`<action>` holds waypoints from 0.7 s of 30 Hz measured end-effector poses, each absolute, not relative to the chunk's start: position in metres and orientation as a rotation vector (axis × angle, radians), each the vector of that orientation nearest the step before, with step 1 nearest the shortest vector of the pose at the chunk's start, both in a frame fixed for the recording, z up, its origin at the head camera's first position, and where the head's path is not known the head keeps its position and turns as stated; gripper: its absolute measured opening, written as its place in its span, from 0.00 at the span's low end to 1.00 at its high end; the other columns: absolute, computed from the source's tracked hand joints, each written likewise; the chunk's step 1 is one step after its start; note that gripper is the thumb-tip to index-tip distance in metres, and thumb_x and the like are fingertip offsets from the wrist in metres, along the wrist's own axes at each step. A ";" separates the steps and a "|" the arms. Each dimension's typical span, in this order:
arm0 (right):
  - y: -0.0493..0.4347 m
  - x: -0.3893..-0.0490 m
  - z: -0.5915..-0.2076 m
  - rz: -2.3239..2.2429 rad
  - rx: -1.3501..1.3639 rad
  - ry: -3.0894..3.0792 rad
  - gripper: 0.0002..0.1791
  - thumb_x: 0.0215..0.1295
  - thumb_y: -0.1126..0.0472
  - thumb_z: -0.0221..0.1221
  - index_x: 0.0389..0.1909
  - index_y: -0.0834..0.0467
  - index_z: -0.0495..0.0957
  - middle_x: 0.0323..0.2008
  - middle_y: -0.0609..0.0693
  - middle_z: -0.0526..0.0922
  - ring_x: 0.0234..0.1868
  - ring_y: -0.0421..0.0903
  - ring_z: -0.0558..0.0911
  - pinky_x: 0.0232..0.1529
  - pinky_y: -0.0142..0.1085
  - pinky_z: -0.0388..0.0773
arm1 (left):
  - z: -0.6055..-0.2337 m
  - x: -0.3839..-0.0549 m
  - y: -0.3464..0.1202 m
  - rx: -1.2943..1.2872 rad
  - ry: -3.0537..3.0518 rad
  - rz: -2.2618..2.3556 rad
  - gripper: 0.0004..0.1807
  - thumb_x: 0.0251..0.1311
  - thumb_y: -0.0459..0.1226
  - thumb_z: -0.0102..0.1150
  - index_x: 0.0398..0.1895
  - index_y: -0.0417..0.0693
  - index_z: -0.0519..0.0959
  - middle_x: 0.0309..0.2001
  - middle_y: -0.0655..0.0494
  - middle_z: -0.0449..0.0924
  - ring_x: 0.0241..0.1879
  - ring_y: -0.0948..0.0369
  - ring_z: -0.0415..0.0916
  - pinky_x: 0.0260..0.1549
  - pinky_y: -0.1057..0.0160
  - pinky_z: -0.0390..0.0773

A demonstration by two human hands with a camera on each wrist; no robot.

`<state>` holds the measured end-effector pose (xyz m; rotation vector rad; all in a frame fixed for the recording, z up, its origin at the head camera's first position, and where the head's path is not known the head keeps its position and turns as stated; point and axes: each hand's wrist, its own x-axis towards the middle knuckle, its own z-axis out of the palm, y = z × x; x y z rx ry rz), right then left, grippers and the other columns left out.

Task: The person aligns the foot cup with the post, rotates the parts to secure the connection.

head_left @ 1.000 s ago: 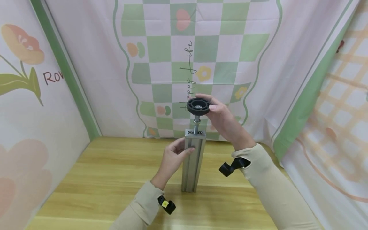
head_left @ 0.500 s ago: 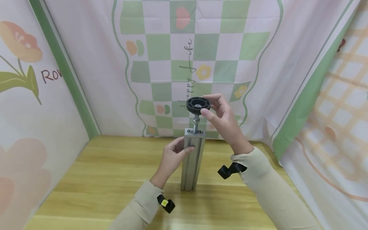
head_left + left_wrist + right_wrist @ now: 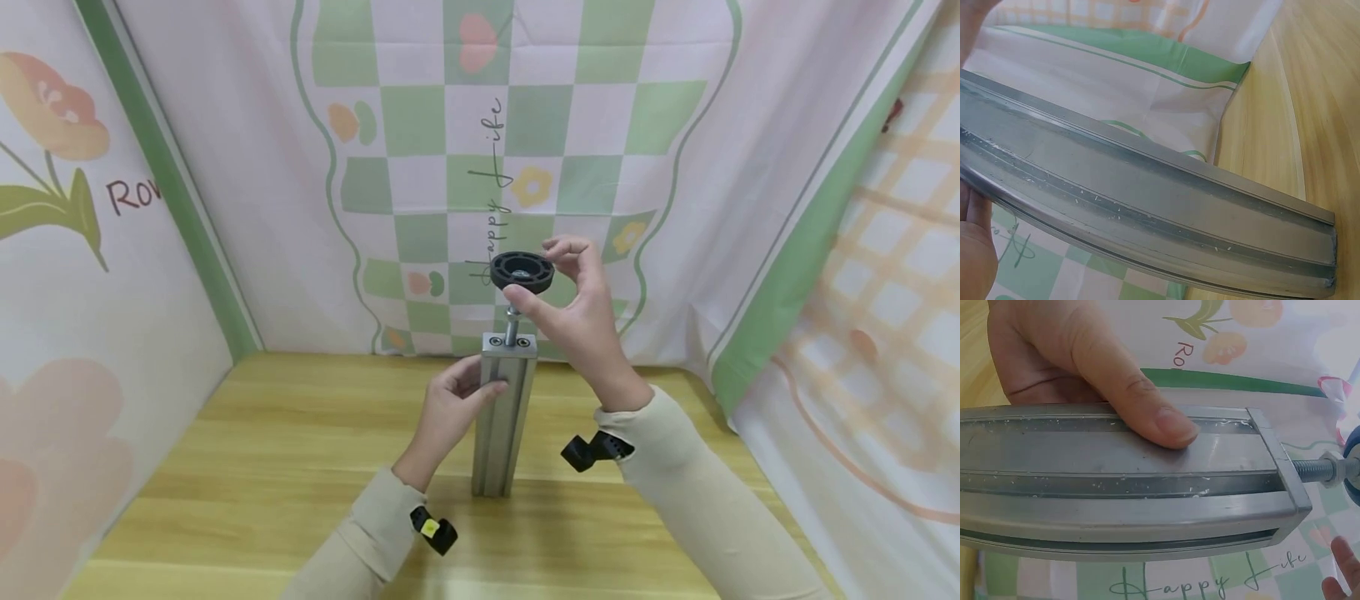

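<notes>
An aluminium extrusion profile [image 3: 498, 425] stands upright on the table, with a bolted end plate [image 3: 509, 345] on top. From the plate rises a threaded stud [image 3: 1313, 470] with a nut [image 3: 1334, 469], carrying a round black levelling foot [image 3: 522, 271]. My left hand [image 3: 453, 408] grips the profile near its upper end, its thumb lying across the front face. Around the foot is my right hand [image 3: 581, 312]: the thumb touches the near rim, while the bent fingers stand behind it with a gap. The right wrist view cuts off most of the foot.
The wooden table [image 3: 300, 442] reaches back to a green-and-white checked cloth [image 3: 420, 183]. Printed cloths also hang at the left [image 3: 112, 333] and right [image 3: 855, 333]. A black camera mount sits on each wrist [image 3: 596, 450].
My right thumb has slid leftward along the foot's near rim, and the fingers have come off its far side. The left hand keeps its hold on the profile, which stays in place.
</notes>
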<state>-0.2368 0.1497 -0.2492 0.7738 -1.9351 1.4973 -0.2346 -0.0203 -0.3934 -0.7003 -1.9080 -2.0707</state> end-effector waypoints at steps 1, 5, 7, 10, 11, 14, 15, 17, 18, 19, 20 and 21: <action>0.150 -0.237 -0.249 1.504 0.800 -1.935 0.36 0.59 0.40 0.69 0.56 0.59 0.67 0.64 0.54 0.67 0.65 0.51 0.69 0.69 0.49 0.58 | -0.393 -0.234 -0.020 -0.694 -1.911 -2.075 0.19 0.60 0.34 0.70 0.54 0.41 0.82 0.45 0.48 0.85 0.45 0.56 0.83 0.45 0.60 0.83; 0.152 -0.241 -0.246 1.648 0.937 -1.948 0.35 0.71 0.41 0.52 0.71 0.57 0.61 0.71 0.51 0.62 0.71 0.51 0.64 0.72 0.54 0.51 | -0.391 -0.233 -0.019 -0.665 -1.919 -2.101 0.18 0.60 0.32 0.70 0.54 0.41 0.82 0.45 0.47 0.85 0.45 0.57 0.83 0.45 0.61 0.83; 0.153 -0.244 -0.244 1.791 1.039 -1.939 0.33 0.75 0.45 0.44 0.74 0.58 0.59 0.72 0.52 0.63 0.72 0.53 0.62 0.72 0.54 0.49 | -0.391 -0.233 -0.019 -0.655 -1.920 -2.108 0.18 0.60 0.32 0.70 0.54 0.40 0.82 0.45 0.47 0.85 0.45 0.57 0.83 0.44 0.62 0.83; 0.155 -0.248 -0.242 1.995 1.195 -1.906 0.30 0.79 0.50 0.34 0.74 0.60 0.60 0.71 0.56 0.65 0.72 0.56 0.62 0.72 0.50 0.51 | -0.392 -0.233 -0.019 -0.657 -1.921 -2.101 0.18 0.60 0.32 0.70 0.54 0.40 0.82 0.45 0.47 0.85 0.45 0.57 0.83 0.44 0.61 0.83; 0.155 -0.250 -0.242 2.058 1.239 -1.883 0.30 0.79 0.52 0.31 0.73 0.61 0.62 0.71 0.58 0.65 0.72 0.57 0.62 0.72 0.49 0.53 | -0.392 -0.234 -0.019 -0.658 -1.921 -2.098 0.18 0.60 0.32 0.70 0.54 0.41 0.82 0.45 0.47 0.85 0.45 0.57 0.83 0.44 0.61 0.83; 0.156 -0.253 -0.243 2.180 1.325 -1.818 0.30 0.78 0.57 0.26 0.71 0.61 0.66 0.70 0.63 0.65 0.72 0.58 0.62 0.70 0.48 0.59 | -0.393 -0.234 -0.020 -0.670 -1.922 -2.084 0.18 0.60 0.33 0.70 0.54 0.41 0.82 0.45 0.48 0.85 0.45 0.56 0.83 0.44 0.61 0.83; 0.156 -0.254 -0.243 2.212 1.340 -1.797 0.30 0.77 0.59 0.25 0.69 0.60 0.68 0.70 0.64 0.65 0.72 0.59 0.62 0.69 0.48 0.59 | -0.393 -0.234 -0.020 -0.673 -1.923 -2.083 0.19 0.60 0.33 0.70 0.54 0.41 0.82 0.45 0.48 0.85 0.45 0.56 0.83 0.44 0.61 0.83; 0.157 -0.256 -0.243 2.256 1.356 -1.764 0.30 0.75 0.61 0.25 0.68 0.61 0.69 0.70 0.66 0.65 0.72 0.59 0.62 0.69 0.47 0.60 | -0.393 -0.234 -0.020 -0.677 -1.926 -2.081 0.19 0.60 0.34 0.70 0.55 0.42 0.82 0.45 0.49 0.85 0.44 0.56 0.83 0.44 0.60 0.83; 0.158 -0.256 -0.243 2.267 1.364 -1.759 0.30 0.74 0.61 0.26 0.68 0.61 0.68 0.70 0.67 0.65 0.72 0.60 0.63 0.69 0.47 0.60 | -0.393 -0.235 -0.020 -0.681 -1.925 -2.082 0.19 0.60 0.34 0.70 0.55 0.42 0.82 0.45 0.49 0.85 0.44 0.56 0.83 0.44 0.60 0.83; 0.158 -0.256 -0.243 2.272 1.374 -1.758 0.30 0.74 0.62 0.26 0.68 0.62 0.68 0.70 0.67 0.64 0.72 0.60 0.63 0.69 0.47 0.59 | -0.393 -0.235 -0.020 -0.684 -1.923 -2.082 0.19 0.60 0.34 0.70 0.55 0.42 0.82 0.45 0.49 0.85 0.44 0.56 0.83 0.43 0.60 0.84; 0.159 -0.256 -0.244 2.273 1.377 -1.764 0.30 0.74 0.62 0.27 0.68 0.63 0.67 0.70 0.67 0.64 0.72 0.60 0.63 0.70 0.47 0.59 | -0.393 -0.235 -0.020 -0.686 -1.921 -2.083 0.19 0.60 0.34 0.70 0.55 0.42 0.82 0.45 0.49 0.85 0.44 0.56 0.83 0.43 0.60 0.84; 0.159 -0.256 -0.244 2.271 1.382 -1.770 0.29 0.74 0.62 0.27 0.69 0.63 0.66 0.71 0.67 0.64 0.72 0.60 0.62 0.70 0.47 0.58 | -0.393 -0.235 -0.020 -0.687 -1.918 -2.086 0.19 0.60 0.34 0.71 0.55 0.42 0.82 0.45 0.49 0.85 0.44 0.56 0.83 0.43 0.60 0.84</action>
